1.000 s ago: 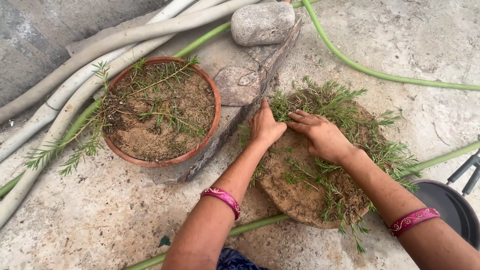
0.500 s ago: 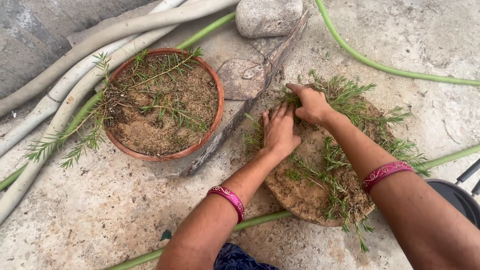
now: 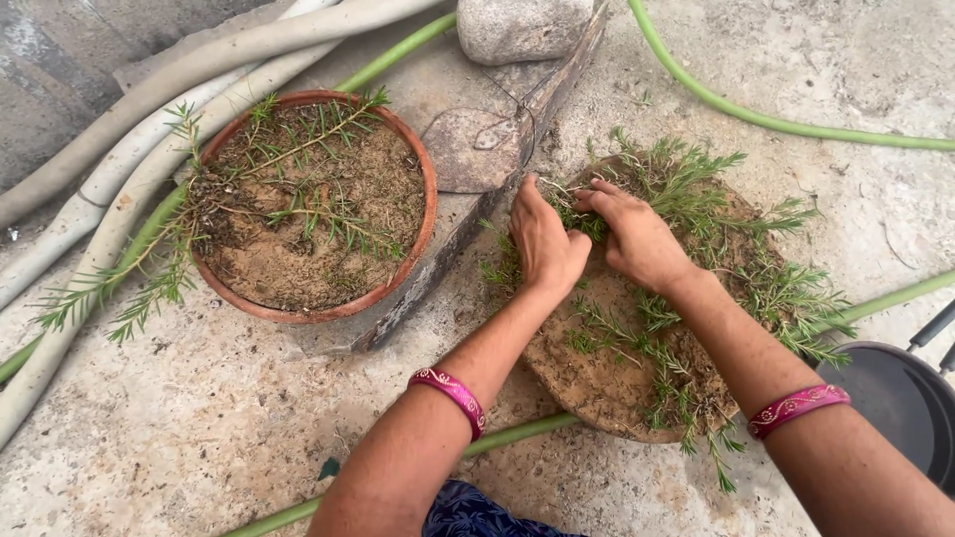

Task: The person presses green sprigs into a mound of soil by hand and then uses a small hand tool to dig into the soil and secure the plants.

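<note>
In the head view, a flat, rounded clump of soil [image 3: 607, 368] bearing needle-leaved green sprigs [image 3: 696, 189] is seen lying on the concrete floor [image 3: 199, 418], to the right of centre. Both hands are placed at its upper left edge. The left hand [image 3: 545, 244] is laid on the soil with its fingers stretched forward and held together, nothing being clamped in its grip. The right hand [image 3: 637, 237] is set just beside it, touching it at the fingertips; its fingers are curled down into the sprigs, but whether a stem is actually pinched cannot be told. A pink bangle is worn on each wrist.

To the left, a terracotta pot [image 3: 423, 214] filled with sandy soil and thin sprigs is seen, well apart from the hands. Between pot and clump a weathered plank [image 3: 448, 254] is laid, with a grey stone [image 3: 522, 28] at its far end. Pale hoses [image 3: 119, 169] and a green hose [image 3: 776, 121] are run across the floor. A dark round pan [image 3: 895, 408] is partly seen at the right edge.
</note>
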